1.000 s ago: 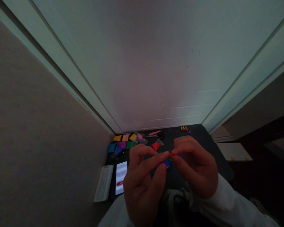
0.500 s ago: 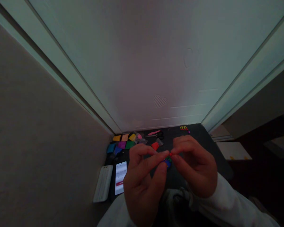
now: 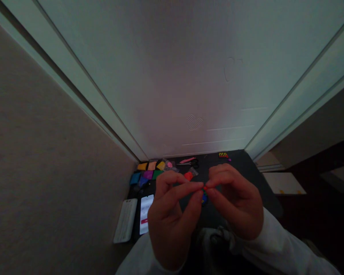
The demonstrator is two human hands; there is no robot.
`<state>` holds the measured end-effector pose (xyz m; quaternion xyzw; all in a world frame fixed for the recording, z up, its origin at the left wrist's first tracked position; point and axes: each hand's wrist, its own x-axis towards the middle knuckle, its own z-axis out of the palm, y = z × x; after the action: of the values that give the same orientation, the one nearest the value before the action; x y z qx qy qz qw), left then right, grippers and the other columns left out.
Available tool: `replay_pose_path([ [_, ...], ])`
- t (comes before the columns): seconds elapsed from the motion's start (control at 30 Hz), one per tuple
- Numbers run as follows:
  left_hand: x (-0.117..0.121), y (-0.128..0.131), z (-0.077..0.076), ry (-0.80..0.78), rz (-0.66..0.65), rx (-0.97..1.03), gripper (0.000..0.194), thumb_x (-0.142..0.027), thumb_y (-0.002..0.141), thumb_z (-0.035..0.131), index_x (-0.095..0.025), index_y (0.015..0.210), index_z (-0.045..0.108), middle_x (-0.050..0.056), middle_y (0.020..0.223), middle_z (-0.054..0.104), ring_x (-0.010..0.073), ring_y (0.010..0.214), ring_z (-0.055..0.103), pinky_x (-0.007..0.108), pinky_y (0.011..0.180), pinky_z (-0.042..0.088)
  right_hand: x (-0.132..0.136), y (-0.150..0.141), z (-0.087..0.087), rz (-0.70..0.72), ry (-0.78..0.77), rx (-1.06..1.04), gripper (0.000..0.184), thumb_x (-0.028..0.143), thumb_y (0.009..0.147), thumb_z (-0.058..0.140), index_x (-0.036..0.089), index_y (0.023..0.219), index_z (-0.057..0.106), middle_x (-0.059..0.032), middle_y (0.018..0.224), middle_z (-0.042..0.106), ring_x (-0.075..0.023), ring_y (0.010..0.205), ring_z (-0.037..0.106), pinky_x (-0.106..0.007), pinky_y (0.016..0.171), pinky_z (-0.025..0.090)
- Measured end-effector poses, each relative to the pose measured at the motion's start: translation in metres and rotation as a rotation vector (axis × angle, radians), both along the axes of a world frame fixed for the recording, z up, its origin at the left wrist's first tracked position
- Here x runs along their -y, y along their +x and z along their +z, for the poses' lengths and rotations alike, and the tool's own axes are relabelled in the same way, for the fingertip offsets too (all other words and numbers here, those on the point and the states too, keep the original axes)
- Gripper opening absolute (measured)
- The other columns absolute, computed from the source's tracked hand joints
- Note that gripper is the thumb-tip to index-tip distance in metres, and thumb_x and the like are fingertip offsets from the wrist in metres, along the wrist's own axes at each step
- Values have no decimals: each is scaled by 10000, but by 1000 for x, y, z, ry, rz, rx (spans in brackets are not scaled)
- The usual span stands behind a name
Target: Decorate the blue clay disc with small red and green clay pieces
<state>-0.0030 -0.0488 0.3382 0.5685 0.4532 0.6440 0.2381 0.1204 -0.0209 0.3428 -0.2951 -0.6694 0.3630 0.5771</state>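
Between the fingertips of both hands sits a tiny bit of red modelling clay [image 3: 205, 188]. My right hand [image 3: 236, 204] pinches it with thumb and forefinger. From the other side, the bent forefinger and thumb of my left hand [image 3: 174, 214] close in against the bit; their exact grip on it is hidden. Just behind the fingertips shows a blue clay piece with green on it [image 3: 204, 199], partly covered by my left thumb. Whether that piece lies on the table or is touched by a finger, I cannot tell.
On the dark table [image 3: 215, 217] lie several coloured clay packets [image 3: 147, 175], an opened red packet [image 3: 189, 175] and scissors [image 3: 187, 164]. A lit phone [image 3: 146, 214] and a white case [image 3: 125, 220] are at left. A yellow-dotted red piece [image 3: 223, 155] sits near the back wall.
My left hand has shifted slightly left, and its thumb has risen toward the forefinger tip. My right hand keeps its pinch on the red clay, almost unmoved.
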Motion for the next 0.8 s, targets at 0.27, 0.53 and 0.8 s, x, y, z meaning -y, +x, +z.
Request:
replay_pose_path([
  [0.27, 0, 0, 0, 1, 0, -2, 239, -69, 665, 589, -243, 820, 641, 7, 866, 476, 135, 860, 481, 276, 793, 414, -1, -1, 0, 14, -7, -4, 167, 87, 695, 538, 210, 800, 580, -7, 709, 527, -140, 700, 502, -303, 636, 416],
  [0.53, 0, 0, -1, 11, 13, -7, 265, -65, 665, 588, -256, 841, 639, 9, 866, 476, 139, 860, 473, 281, 790, 412, 0, 1, -1, 19, -11, 1, 163, 93, 697, 537, 209, 803, 580, -10, 713, 529, -142, 701, 505, -305, 636, 421],
  [0.8, 0, -1, -1, 14, 9, -15, 252, -60, 667, 585, -251, 823, 635, 3, 863, 473, 133, 860, 469, 282, 796, 404, 0, -1, 0, 15, -14, -13, 159, 97, 692, 541, 210, 794, 584, -8, 705, 530, -140, 698, 502, -302, 629, 418],
])
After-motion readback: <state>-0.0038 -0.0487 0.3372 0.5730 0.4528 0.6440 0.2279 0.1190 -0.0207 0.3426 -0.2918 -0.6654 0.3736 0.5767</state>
